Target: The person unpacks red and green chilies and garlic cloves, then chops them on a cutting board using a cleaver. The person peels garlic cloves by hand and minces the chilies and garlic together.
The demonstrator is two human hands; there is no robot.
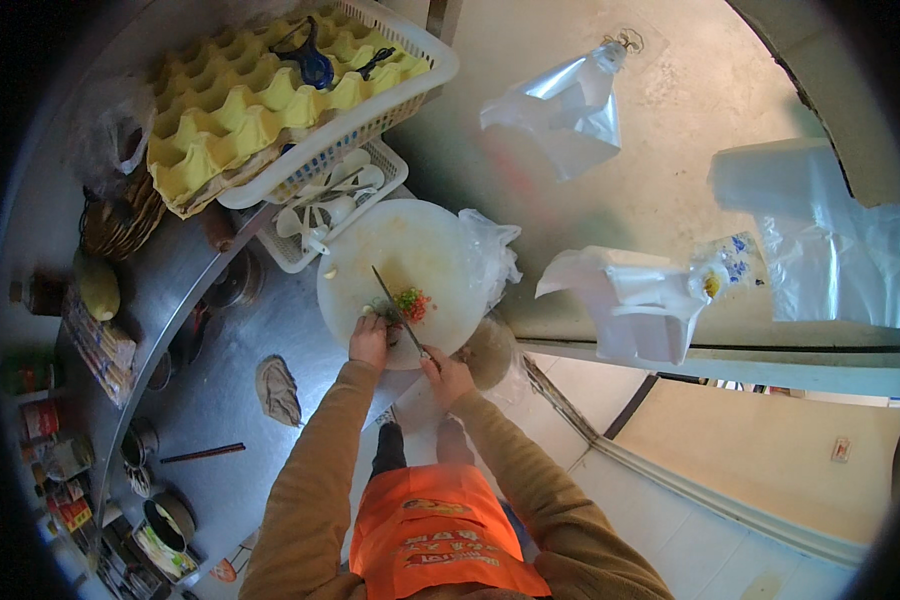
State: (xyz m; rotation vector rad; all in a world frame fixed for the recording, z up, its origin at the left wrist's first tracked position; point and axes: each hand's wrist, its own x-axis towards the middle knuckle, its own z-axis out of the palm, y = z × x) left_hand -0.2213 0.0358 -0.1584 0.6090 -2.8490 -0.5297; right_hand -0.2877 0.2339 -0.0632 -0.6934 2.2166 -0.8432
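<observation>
Grey steel, loads of it: a grey steel counter w/ a curved edge (pixel 220 420) spreads L of the round white chopping board (pixel 390 235). Next up, a bright orange apron (pixel 425 530), below the board, w/ brown sleeves (pixel 305 475) on both sides of it leading up to the board. Upper L of the board: a big white plastic crate (pixel 440 65), bearing a yellow moulded egg tray (pixel 270 110). Smaller now, a white slotted plastic basket (pixel 395 165) by the board's upper L rim, white flat items inside. At the board's R rim, a crumpled clear plastic bag (pixel 495 255). Lower L of the board, apart from it, a rumpled grey-brown cloth (pixel 278 390).

And the hands! R hand (pixel 447 378), at the board's near rim, fingers wrapped tight round the handle of a long dark-bladed knife (pixel 395 308); blade slants over the board, tip pointing up-L. L hand (pixel 369 342), over the board's near-L part: fingers bent, tips down just L of the blade; can't tell if they pin anything. Tiniest: chopped green & red bits (pixel 411 303), heaped about mid-board, right beside the blade; a small pale lump (pixel 330 271) near the board's L rim.
</observation>
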